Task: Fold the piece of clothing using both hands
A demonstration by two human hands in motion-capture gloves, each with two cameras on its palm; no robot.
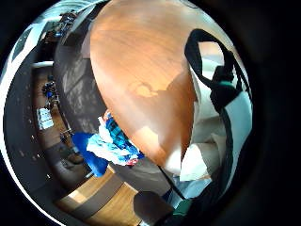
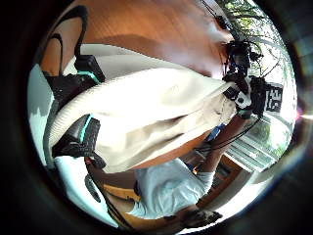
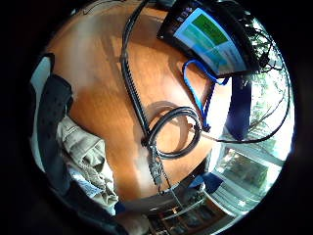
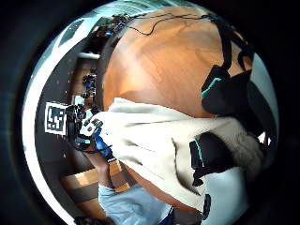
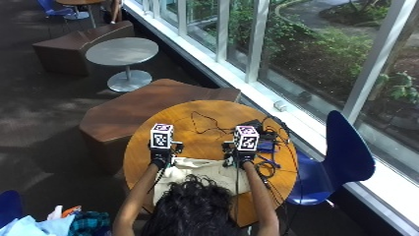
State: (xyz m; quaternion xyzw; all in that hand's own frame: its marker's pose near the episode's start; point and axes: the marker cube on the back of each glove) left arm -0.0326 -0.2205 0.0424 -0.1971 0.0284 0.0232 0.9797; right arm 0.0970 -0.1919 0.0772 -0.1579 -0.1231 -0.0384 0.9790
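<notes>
A round wooden tabletop [image 5: 196, 110] carries a cream-coloured garment [image 5: 196, 169], which lies on the side of the tabletop nearest the person, its far edge stretched between the two gloved hands. The left hand [image 5: 159, 158] is at the garment's far left corner; the left thumb-side palm view shows its fingers [image 2: 78, 137] curled over a bunched fold of the cloth [image 2: 146, 112], so this hand grips the garment. The right hand [image 5: 239, 158] is at the far right corner; the right thumb-side palm view shows its fingers [image 4: 208, 157] closed round the cloth [image 4: 154, 140], which gathers into a twist at the grip, and the right little-finger-side view shows crumpled fabric [image 3: 85, 156] tucked against the palm. Both hands are thus closed and pinching the garment, well apart from each other, with the cloth spread between them and its near part hidden behind the person's head. Beyond the right hand, on the tabletop, lie coiled black cables [image 3: 171, 132], a blue cord [image 3: 198, 93] and a tablet with a lit screen [image 3: 208, 36]. A blue chair [image 5: 340, 157] stands just beside the tabletop, on the person's right.
</notes>
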